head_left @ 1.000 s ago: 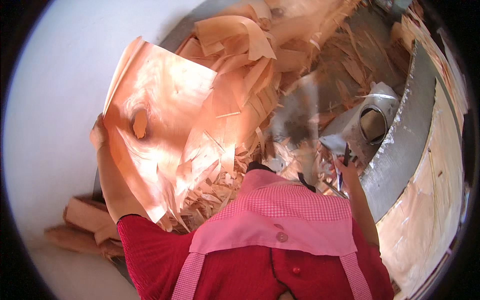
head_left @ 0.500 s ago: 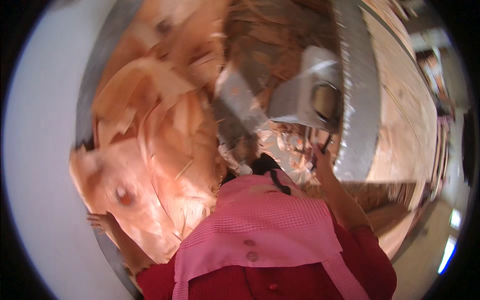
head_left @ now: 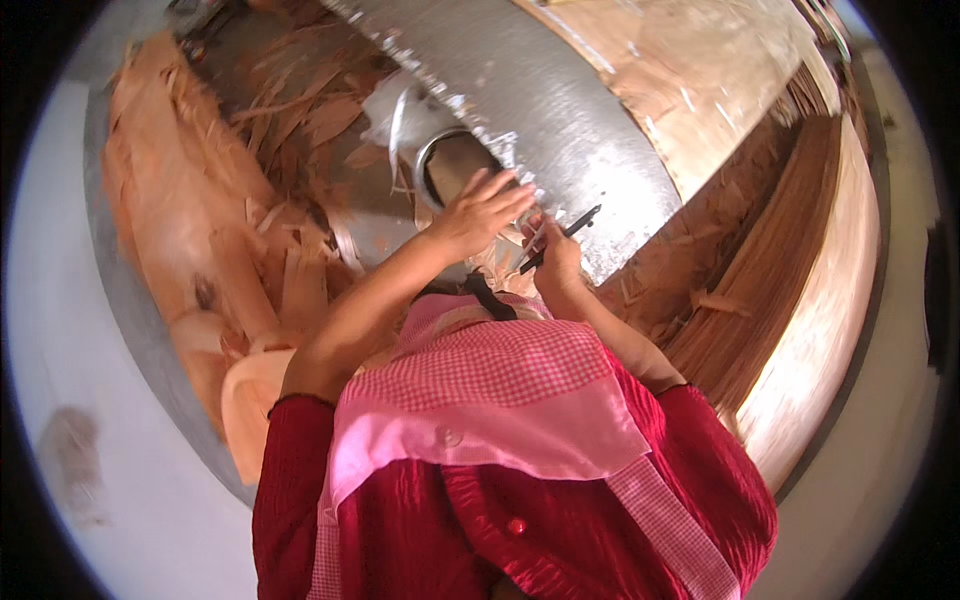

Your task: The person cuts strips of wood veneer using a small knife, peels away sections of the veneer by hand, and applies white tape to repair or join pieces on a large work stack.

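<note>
My left hand [head_left: 482,216] reaches across to the edge of a grey metal tabletop [head_left: 560,110], its fingers stretched out and holding nothing. Close to its right, my right hand [head_left: 560,258] is closed around a slim black tool [head_left: 585,221], which looks like a knife or a pen; its exact kind is unclear. Just beyond my left fingers is a round ring-shaped roll [head_left: 425,172], partly covered by the hand. White flecks line the metal edge by both hands.
Crumpled, curled sheets of thin wood veneer [head_left: 190,200] are heaped on the left. A flat veneer sheet [head_left: 680,60] lies on the metal top at the far right. Below it stands a thick stack of veneer [head_left: 770,270]. Torn wood scraps [head_left: 320,100] litter the far left.
My left hand has left the veneer sheet at the far left and come to the metal edge beside my right hand. The view has turned toward the right, and the right hand keeps the black tool.
</note>
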Available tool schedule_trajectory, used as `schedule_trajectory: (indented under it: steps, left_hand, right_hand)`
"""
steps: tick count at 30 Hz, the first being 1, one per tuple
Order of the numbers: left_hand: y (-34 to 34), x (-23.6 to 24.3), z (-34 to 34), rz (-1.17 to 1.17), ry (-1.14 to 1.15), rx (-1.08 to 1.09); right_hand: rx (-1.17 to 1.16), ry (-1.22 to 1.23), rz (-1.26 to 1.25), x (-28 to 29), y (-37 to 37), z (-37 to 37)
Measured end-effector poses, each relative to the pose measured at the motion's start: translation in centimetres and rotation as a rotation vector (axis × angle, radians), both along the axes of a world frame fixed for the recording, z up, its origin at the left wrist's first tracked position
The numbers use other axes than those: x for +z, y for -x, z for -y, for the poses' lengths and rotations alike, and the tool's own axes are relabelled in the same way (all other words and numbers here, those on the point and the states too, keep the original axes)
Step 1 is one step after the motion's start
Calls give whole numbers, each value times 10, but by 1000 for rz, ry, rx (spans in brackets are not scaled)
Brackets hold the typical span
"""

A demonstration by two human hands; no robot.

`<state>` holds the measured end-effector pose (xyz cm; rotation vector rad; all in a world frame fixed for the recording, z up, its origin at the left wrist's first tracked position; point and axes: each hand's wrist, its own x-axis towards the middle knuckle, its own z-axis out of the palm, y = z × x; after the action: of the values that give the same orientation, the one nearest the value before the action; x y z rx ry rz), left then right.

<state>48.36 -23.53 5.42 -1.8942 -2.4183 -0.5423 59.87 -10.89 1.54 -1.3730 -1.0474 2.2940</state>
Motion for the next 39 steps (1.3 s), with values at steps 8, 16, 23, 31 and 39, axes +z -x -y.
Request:
schedule_trajectory:
  steps: [8, 16, 23, 31, 39]
  left_hand:
    - [41, -30, -68, -109, 34, -456]
    - [196, -39, -190, 424, -291, -305]
    - [476, -24, -284, 22, 116, 450]
    - [491, -31, -255, -30, 223, 465]
    - [370, -38, -107, -116, 202, 215]
  right_hand:
    - [-192, 55, 91, -6, 14, -1]
    - [-600, -454, 358, 41, -38, -13]
    - [91, -1471, 1157, 25, 115, -247]
    - [171, -1144, 1106, -18, 75, -269]
    - [-134, -1169, 957, -10, 19, -170]
